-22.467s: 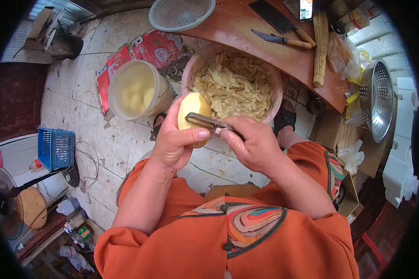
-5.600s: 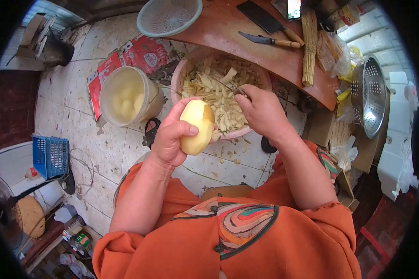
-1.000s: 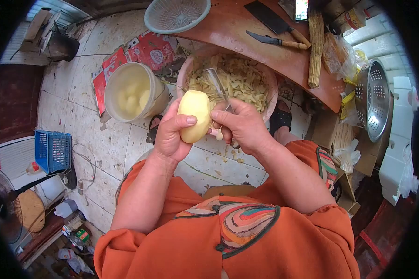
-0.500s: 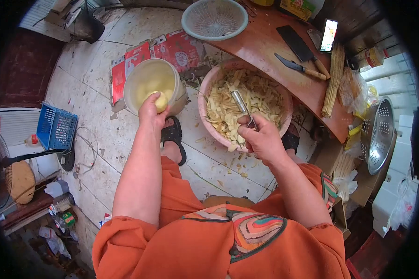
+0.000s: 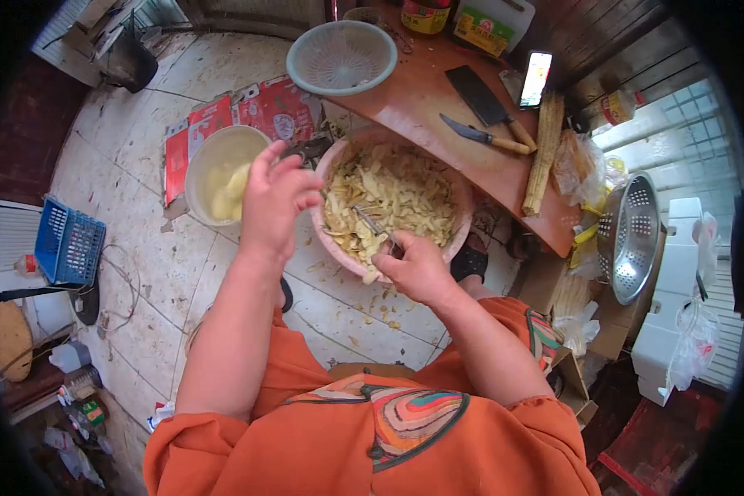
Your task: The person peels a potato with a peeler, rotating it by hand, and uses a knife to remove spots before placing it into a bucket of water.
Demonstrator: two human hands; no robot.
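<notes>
My left hand [image 5: 278, 197] is open, its fingers spread and holding nothing, over the gap between a pale bucket [image 5: 197, 165] and a pink basin [image 5: 318, 227]. Peeled yellow potatoes [image 5: 227, 194] sit inside the bucket, partly hidden by my hand. Strips of potato peel [image 5: 397, 186] fill the basin. At the basin's near rim, my right hand [image 5: 417, 269] grips a metal peeler [image 5: 367, 221] by its handle. The peeler's head points up and left over the peelings.
A low brown table [image 5: 405, 99] carries a cleaver [image 5: 477, 95], a knife [image 5: 479, 135], a plastic colander [image 5: 341, 58] and a lit phone [image 5: 536, 78]. A metal colander [image 5: 632, 240] stands at right. Flattened red cardboard [image 5: 198, 136] lies beside the bucket, a blue basket [image 5: 68, 244] at far left.
My left hand has let go of the potato, opened and moved right of the bucket. My right hand and peeler have shifted lower over the basin. The whole view has turned slightly.
</notes>
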